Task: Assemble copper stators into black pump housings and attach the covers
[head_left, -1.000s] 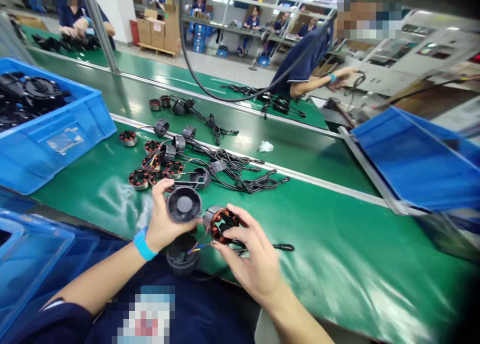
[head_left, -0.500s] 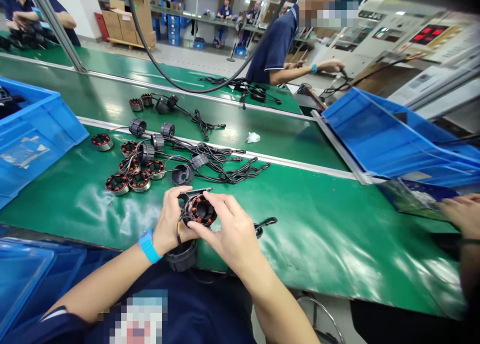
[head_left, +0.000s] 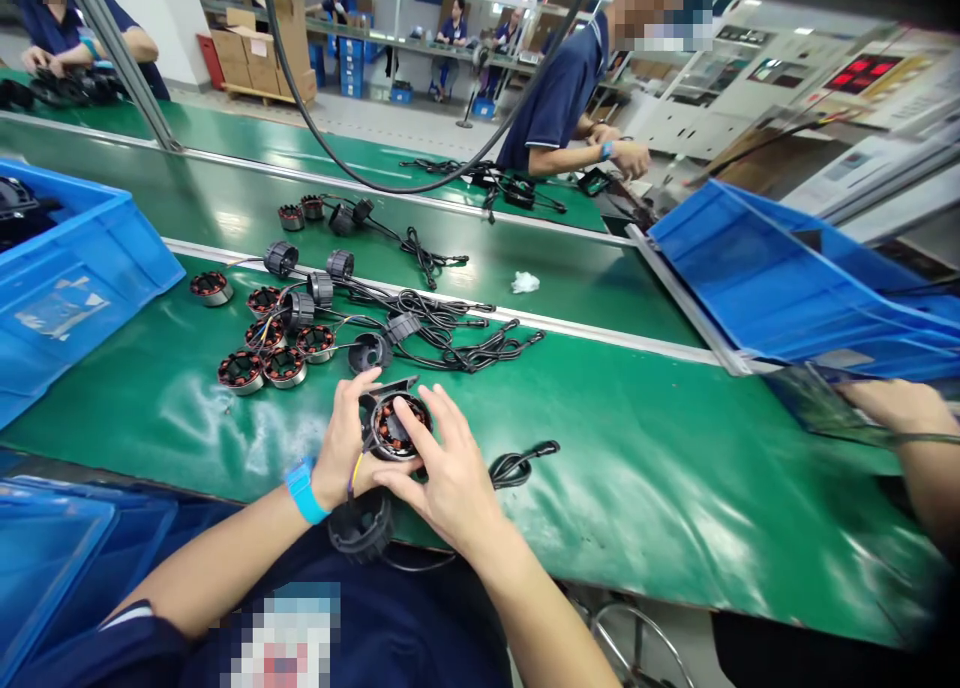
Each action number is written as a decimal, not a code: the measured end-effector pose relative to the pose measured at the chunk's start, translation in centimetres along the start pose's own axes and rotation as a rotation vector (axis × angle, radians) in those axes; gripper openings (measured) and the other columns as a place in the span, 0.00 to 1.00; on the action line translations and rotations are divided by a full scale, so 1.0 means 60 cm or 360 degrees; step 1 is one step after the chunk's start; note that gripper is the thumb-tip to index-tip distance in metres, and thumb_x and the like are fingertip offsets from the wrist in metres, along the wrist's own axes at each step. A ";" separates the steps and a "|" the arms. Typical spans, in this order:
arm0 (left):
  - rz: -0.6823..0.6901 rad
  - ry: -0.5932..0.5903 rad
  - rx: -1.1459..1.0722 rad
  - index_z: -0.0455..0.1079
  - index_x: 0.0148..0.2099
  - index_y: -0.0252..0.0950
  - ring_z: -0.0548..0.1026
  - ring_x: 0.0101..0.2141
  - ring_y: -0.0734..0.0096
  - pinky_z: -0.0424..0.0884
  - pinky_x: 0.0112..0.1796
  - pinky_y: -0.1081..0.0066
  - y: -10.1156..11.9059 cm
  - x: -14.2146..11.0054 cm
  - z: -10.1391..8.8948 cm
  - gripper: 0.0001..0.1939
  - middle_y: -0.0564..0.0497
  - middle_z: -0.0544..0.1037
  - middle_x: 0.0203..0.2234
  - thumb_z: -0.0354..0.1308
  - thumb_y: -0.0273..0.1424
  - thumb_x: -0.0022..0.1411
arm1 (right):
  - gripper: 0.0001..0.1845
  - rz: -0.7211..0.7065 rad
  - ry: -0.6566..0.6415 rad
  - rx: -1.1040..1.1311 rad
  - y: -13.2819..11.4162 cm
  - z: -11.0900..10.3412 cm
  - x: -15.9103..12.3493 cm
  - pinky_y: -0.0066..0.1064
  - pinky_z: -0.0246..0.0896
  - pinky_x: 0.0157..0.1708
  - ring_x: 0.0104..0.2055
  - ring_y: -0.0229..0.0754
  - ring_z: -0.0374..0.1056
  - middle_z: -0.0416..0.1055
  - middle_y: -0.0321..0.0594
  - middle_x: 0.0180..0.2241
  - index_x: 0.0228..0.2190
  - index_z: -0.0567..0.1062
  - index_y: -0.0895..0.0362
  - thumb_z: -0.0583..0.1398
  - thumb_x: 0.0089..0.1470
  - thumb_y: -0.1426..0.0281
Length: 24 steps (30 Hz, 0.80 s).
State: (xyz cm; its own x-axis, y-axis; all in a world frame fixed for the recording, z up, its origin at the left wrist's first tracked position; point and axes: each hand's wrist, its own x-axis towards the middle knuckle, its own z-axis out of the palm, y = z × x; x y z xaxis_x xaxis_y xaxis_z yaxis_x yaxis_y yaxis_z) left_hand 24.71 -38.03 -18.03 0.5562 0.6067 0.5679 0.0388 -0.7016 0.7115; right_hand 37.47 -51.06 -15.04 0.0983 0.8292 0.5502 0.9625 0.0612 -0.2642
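Note:
My left hand (head_left: 339, 453) is wrapped round a black plastic motor housing (head_left: 403, 385). Inside the housing's round opening sits a stator (head_left: 384, 430) with copper windings. My right hand (head_left: 454, 483) grips at the opening, its fingers over the stator and its thumb at the lower rim. Coloured wires run down from the stator beside my left wrist. A black ribbed cap (head_left: 361, 528) is below my hands at the table edge, partly hidden. To the right of my right hand lies a coiled black cable (head_left: 514, 468).
Several stators (head_left: 285, 366), black caps (head_left: 298, 310) and bundled cables (head_left: 480, 350) lie beyond my hands. Blue bins stand at left (head_left: 82, 278) and right (head_left: 795, 278). A co-worker's hand (head_left: 900, 408) holds a bag at right; another person (head_left: 559, 108) stands across the green table (head_left: 637, 448).
The stator now sits deeper in the housing, and my right fingers have moved over its face. The cap has shifted slightly left. The person across the table has drawn their hand back.

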 end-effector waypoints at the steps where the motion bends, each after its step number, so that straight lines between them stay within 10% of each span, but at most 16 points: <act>1: 0.0076 0.0052 -0.0031 0.52 0.69 0.37 0.72 0.47 0.59 0.75 0.47 0.59 0.002 0.000 -0.001 0.52 0.41 0.66 0.49 0.72 0.50 0.52 | 0.39 -0.0022 0.0055 0.0008 -0.004 -0.006 0.001 0.54 0.70 0.56 0.65 0.64 0.61 0.60 0.64 0.64 0.62 0.68 0.63 0.63 0.60 0.50; 10: 0.0014 -0.0174 0.0144 0.43 0.75 0.38 0.67 0.55 0.52 0.71 0.54 0.52 0.001 -0.012 -0.002 0.55 0.36 0.61 0.57 0.69 0.49 0.57 | 0.32 0.0092 -0.0012 0.0261 0.013 0.022 0.005 0.46 0.73 0.55 0.59 0.58 0.69 0.64 0.62 0.61 0.58 0.72 0.66 0.65 0.59 0.61; 15: 0.0259 0.0071 0.0216 0.52 0.71 0.36 0.69 0.50 0.58 0.74 0.49 0.59 0.013 0.009 -0.012 0.47 0.40 0.64 0.49 0.68 0.47 0.59 | 0.21 0.0181 0.0094 0.0777 -0.031 -0.035 -0.006 0.44 0.70 0.53 0.54 0.53 0.70 0.72 0.56 0.52 0.50 0.77 0.61 0.66 0.59 0.64; 20: 0.0701 0.0596 0.0593 0.58 0.64 0.36 0.68 0.52 0.57 0.72 0.51 0.59 0.048 0.073 -0.049 0.48 0.40 0.64 0.51 0.78 0.41 0.47 | 0.26 0.0431 -0.1194 0.2343 -0.102 0.010 -0.049 0.26 0.61 0.28 0.27 0.32 0.62 0.70 0.38 0.32 0.48 0.78 0.57 0.67 0.56 0.51; 22: 0.0791 0.0764 0.0707 0.61 0.59 0.39 0.68 0.51 0.59 0.72 0.50 0.60 0.064 0.093 -0.065 0.44 0.44 0.63 0.50 0.79 0.39 0.45 | 0.38 0.0778 -0.1115 0.2559 -0.117 0.067 -0.067 0.25 0.58 0.26 0.27 0.32 0.61 0.68 0.38 0.33 0.51 0.72 0.58 0.70 0.48 0.45; 24: 0.0814 0.0854 0.0779 0.65 0.54 0.40 0.66 0.50 0.60 0.72 0.51 0.61 0.077 0.101 -0.077 0.39 0.45 0.61 0.48 0.79 0.38 0.44 | 0.43 0.0921 -0.0620 0.2715 -0.124 0.106 -0.076 0.26 0.59 0.27 0.27 0.33 0.61 0.67 0.38 0.34 0.50 0.69 0.56 0.72 0.42 0.42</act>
State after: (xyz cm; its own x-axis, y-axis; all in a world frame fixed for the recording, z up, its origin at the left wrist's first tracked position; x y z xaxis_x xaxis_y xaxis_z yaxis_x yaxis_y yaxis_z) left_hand 24.43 -35.91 -9.41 0.1434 0.1823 0.9727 0.3108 -0.9414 0.1306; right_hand 28.25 -51.74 -20.63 -0.0120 0.9998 -0.0175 -0.4627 -0.0210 -0.8863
